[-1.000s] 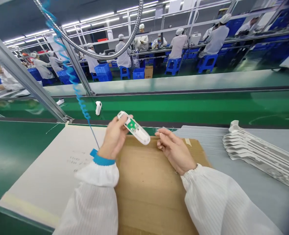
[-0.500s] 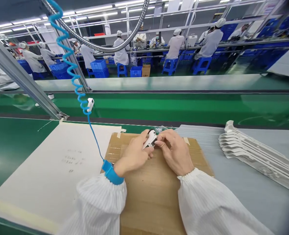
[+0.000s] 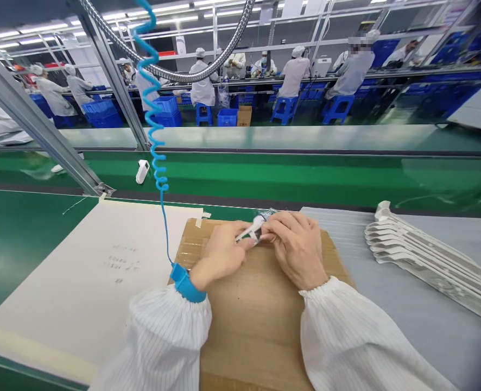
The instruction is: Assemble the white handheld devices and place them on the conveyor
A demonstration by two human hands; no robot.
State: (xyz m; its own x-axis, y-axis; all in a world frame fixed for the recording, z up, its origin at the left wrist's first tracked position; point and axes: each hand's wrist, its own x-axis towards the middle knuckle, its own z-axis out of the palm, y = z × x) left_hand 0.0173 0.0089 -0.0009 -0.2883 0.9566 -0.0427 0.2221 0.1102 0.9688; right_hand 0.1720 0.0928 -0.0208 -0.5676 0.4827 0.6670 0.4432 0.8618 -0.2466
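Note:
Above the far part of a brown cardboard sheet [image 3: 252, 326], both hands meet at a small white plastic part [image 3: 249, 230]. My left hand [image 3: 225, 251] pinches its lower left end between thumb and fingers. The fingers of my right hand [image 3: 295, 244] are closed on the part's right side and cover some of it. A blue band [image 3: 187, 283] circles my left wrist, with a coiled blue cord [image 3: 154, 108] rising from it.
Stacked long white parts [image 3: 423, 255] lie on a grey mat [image 3: 387, 309] at right. A white sheet [image 3: 81, 282] is at left. Behind runs a green belt [image 3: 265, 179] bearing a white piece [image 3: 142, 171]. Several people in white sit beyond. A metal post [image 3: 40, 108] slants at left.
The white part has been turned in my hands and now shows a narrower side. My right hand's fingers have closed in over it. The coiled cord has swung right, and the belt piece has shifted left.

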